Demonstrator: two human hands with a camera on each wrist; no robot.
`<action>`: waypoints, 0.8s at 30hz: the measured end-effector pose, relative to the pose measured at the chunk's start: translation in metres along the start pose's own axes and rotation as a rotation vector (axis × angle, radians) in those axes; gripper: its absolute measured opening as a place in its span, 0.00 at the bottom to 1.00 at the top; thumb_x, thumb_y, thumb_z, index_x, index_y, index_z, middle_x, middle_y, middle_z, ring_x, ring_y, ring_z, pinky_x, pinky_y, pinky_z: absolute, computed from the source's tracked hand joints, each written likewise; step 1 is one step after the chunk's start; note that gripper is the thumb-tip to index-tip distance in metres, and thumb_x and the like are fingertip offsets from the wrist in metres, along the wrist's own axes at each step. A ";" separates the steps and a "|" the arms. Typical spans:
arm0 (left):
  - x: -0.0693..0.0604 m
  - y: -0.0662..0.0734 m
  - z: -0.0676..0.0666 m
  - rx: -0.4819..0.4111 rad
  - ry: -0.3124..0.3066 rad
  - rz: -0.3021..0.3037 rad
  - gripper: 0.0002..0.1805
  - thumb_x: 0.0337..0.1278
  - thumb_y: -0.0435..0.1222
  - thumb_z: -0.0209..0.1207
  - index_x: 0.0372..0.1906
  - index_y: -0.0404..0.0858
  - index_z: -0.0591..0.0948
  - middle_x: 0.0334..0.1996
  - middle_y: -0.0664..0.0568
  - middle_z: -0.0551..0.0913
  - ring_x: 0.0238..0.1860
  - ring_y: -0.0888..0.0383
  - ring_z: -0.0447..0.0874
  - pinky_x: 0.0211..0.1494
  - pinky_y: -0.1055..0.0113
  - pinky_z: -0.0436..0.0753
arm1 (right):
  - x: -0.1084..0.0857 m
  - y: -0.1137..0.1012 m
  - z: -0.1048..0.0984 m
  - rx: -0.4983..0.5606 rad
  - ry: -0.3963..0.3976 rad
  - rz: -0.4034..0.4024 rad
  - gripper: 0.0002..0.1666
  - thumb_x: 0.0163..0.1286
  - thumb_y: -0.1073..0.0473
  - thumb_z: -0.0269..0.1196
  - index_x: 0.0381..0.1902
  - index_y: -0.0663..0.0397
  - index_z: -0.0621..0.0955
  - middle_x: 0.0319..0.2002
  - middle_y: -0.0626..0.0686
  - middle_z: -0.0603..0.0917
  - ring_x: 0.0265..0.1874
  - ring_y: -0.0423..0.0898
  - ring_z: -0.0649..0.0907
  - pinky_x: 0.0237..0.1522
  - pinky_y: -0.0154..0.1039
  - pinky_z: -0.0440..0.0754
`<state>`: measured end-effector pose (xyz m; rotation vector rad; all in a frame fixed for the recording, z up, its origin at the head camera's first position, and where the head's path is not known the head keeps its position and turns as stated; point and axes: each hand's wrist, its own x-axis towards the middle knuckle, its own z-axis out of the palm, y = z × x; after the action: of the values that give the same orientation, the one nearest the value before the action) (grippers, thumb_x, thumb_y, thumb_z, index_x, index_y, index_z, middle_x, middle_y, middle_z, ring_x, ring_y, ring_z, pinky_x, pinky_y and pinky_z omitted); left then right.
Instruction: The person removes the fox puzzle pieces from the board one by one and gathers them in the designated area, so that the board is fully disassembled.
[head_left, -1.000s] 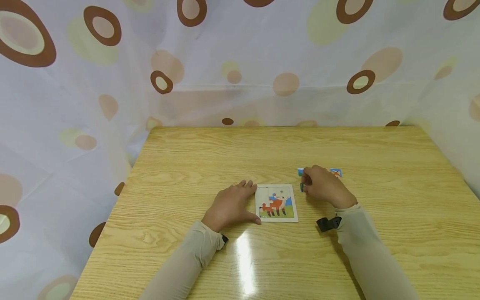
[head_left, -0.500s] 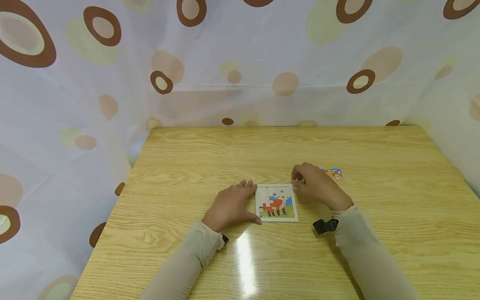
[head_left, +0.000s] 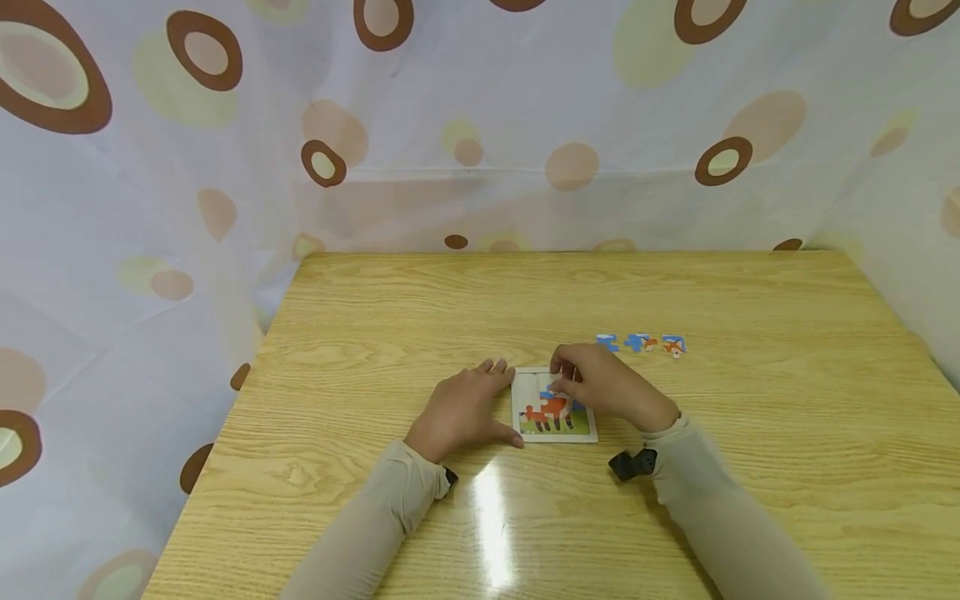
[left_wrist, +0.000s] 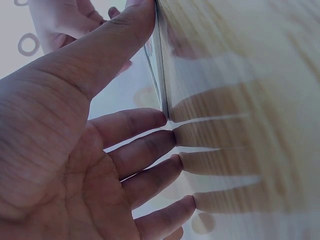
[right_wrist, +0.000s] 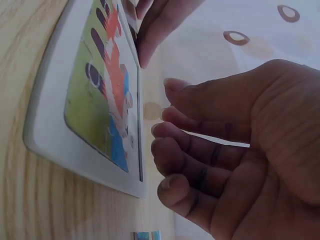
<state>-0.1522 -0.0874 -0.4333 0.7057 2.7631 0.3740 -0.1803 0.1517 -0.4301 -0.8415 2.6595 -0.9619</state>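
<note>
A square white-framed jigsaw puzzle [head_left: 592, 429] lies flat on the table, partly filled with a red animal on green grass. The upper left of its tray shows bare backing. My left hand [head_left: 465, 412] rests at its left edge, fingers spread and thumb by the near corner. Over the upper right of the puzzle, my right hand [head_left: 611, 385] has its fingers curled, thumb towards the index finger. The jigsaw piece it pinches is hidden by the fingers. In the right wrist view, the right hand [right_wrist: 215, 145] sits just above the puzzle frame [right_wrist: 47, 107].
Behind the right hand, 3 loose jigsaw pieces lie in a row on the wooden table [head_left: 390, 325]: a blue one [head_left: 606, 342], a blue and orange one [head_left: 639, 342] and one with an animal's face [head_left: 673, 345]. A patterned curtain [head_left: 480, 125] hangs beyond the table.
My right hand has moved left from beside the loose pieces to over the puzzle, and the greenish piece it pinched has left its spot on the table. The left hand has stayed still.
</note>
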 end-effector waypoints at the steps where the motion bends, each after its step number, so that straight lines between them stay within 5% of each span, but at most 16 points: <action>1: 0.000 0.000 0.000 0.002 0.001 0.002 0.57 0.43 0.63 0.76 0.78 0.43 0.69 0.77 0.48 0.65 0.78 0.49 0.60 0.70 0.47 0.74 | 0.000 0.000 0.001 0.006 -0.005 -0.008 0.05 0.70 0.67 0.68 0.40 0.63 0.82 0.28 0.49 0.80 0.25 0.42 0.75 0.30 0.39 0.75; 10: 0.001 0.001 0.000 0.010 -0.001 0.007 0.57 0.43 0.64 0.75 0.78 0.42 0.69 0.77 0.48 0.65 0.78 0.49 0.60 0.71 0.48 0.73 | 0.001 0.001 0.006 0.040 -0.119 -0.028 0.06 0.71 0.67 0.68 0.41 0.64 0.80 0.28 0.47 0.79 0.25 0.39 0.76 0.31 0.37 0.76; 24: 0.001 0.000 0.002 0.011 -0.001 0.005 0.58 0.43 0.65 0.75 0.78 0.43 0.68 0.78 0.48 0.63 0.78 0.49 0.60 0.71 0.49 0.73 | -0.001 -0.006 0.014 -0.084 -0.087 0.031 0.10 0.69 0.65 0.70 0.40 0.57 0.76 0.38 0.53 0.72 0.33 0.46 0.74 0.36 0.42 0.76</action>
<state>-0.1524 -0.0872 -0.4350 0.7147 2.7652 0.3595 -0.1719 0.1413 -0.4374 -0.8371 2.6456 -0.7931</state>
